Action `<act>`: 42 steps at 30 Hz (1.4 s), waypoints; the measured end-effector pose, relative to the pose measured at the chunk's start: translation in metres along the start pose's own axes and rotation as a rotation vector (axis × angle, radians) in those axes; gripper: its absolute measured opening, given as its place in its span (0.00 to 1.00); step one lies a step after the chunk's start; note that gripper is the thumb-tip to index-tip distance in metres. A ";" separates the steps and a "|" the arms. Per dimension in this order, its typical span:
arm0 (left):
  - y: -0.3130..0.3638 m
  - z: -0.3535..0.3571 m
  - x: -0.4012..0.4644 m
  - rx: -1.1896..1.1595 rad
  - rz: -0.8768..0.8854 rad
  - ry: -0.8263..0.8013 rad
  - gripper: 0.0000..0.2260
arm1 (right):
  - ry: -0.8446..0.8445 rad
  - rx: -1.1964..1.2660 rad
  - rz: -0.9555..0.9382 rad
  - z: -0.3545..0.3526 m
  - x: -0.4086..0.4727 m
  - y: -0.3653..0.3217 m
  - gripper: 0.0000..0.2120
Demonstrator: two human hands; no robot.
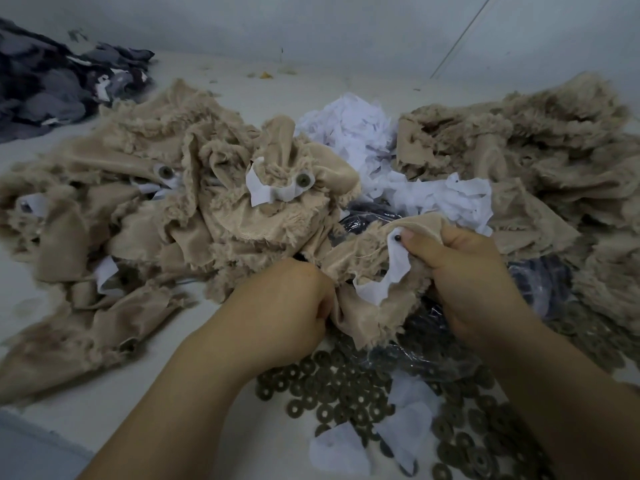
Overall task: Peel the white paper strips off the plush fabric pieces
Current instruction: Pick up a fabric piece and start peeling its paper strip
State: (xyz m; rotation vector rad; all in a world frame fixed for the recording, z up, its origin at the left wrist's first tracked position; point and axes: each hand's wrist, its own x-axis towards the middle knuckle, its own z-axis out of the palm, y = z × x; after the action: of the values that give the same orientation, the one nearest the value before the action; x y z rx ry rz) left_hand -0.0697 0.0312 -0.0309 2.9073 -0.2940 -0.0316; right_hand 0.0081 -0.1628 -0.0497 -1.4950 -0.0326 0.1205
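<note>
both hands grip one tan plush piece [360,271], right hand [460,271] pinching its white paper strip [391,271], left hand [291,306] clamping fabric; peeled paper pile [349,133] behind, many strips left.

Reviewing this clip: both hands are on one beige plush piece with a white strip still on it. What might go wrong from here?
1. The white paper strip sits around a small dark stud by the right hand thumb; it may tear there and leave scraps.
2. The left hand bunches the plush piece, so a hard pull might stretch its frayed edge.
3. Torn paper could drop among the loose washers below instead of the paper pile.
</note>
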 end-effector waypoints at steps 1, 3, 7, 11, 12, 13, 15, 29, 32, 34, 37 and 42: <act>0.000 -0.002 0.000 -0.008 0.010 -0.008 0.07 | -0.005 0.008 0.000 0.000 0.000 0.000 0.09; 0.003 -0.004 0.000 0.015 0.020 -0.069 0.07 | -0.013 0.015 0.005 -0.001 -0.001 0.000 0.09; 0.010 0.003 -0.002 -0.027 -0.003 -0.074 0.11 | -0.030 0.030 0.006 -0.003 -0.002 0.000 0.14; 0.011 0.005 -0.001 -0.053 0.018 -0.099 0.10 | -0.040 0.012 -0.008 -0.001 -0.003 -0.001 0.25; 0.011 0.005 -0.001 -0.057 0.028 -0.105 0.09 | -0.046 0.013 -0.004 0.000 -0.004 -0.002 0.28; 0.010 0.005 -0.002 -0.072 0.033 -0.108 0.09 | -0.050 0.016 -0.003 0.002 -0.005 -0.003 0.30; 0.009 0.004 -0.004 -0.115 0.034 -0.111 0.11 | -0.046 0.014 -0.003 0.003 -0.006 -0.004 0.33; 0.016 0.011 -0.006 -0.117 0.020 -0.051 0.09 | -0.040 -0.020 -0.012 0.003 -0.007 -0.002 0.23; 0.013 0.008 -0.006 -0.086 0.022 -0.102 0.03 | -0.033 -0.011 -0.005 0.004 -0.007 -0.002 0.22; 0.013 0.009 -0.003 -0.039 0.007 -0.161 0.03 | -0.019 -0.021 -0.002 0.004 -0.007 -0.001 0.20; 0.017 0.009 0.001 0.050 -0.030 -0.189 0.04 | -0.005 -0.039 0.006 0.003 -0.006 0.000 0.15; 0.018 0.007 -0.002 0.003 -0.047 -0.200 0.11 | -0.010 -0.053 0.013 0.005 -0.008 0.000 0.18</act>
State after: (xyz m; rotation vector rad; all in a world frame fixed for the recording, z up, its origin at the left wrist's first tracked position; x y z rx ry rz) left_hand -0.0756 0.0131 -0.0342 2.9170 -0.2576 -0.3317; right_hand -0.0005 -0.1591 -0.0486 -1.5477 -0.0348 0.1386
